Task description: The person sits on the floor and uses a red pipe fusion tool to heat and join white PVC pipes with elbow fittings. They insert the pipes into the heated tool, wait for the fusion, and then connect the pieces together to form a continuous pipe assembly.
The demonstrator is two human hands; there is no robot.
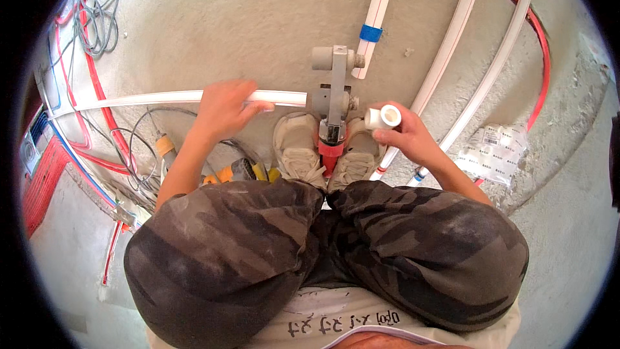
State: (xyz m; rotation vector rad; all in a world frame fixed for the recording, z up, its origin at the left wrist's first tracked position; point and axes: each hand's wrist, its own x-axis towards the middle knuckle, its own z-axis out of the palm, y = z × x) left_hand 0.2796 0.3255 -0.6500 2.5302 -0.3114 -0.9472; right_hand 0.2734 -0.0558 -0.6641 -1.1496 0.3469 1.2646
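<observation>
My left hand (223, 111) is wrapped round a long white plastic pipe (155, 97) near its right end, thumb lying along it. That cut end points at a pipe fusion welder (337, 94), just short of its grey heating sockets. The welder stands between my shoes, its metal plate pointing away from me and its red handle (330, 152) nearest me. On the other side, my right hand (413, 137) grips a short white pipe fitting (389, 116) between thumb and fingers. One round opening faces up; whether it is an elbow or a tee, I cannot tell.
More white pipes (445, 39) lie on the concrete floor at right, one with a blue band (370, 33). A printed plastic bag (496, 154) lies beyond my right forearm. Grey cable coils (97, 19) and red conduits (93, 68) run along the left. Yellow-orange tools (226, 173) lie by my left knee.
</observation>
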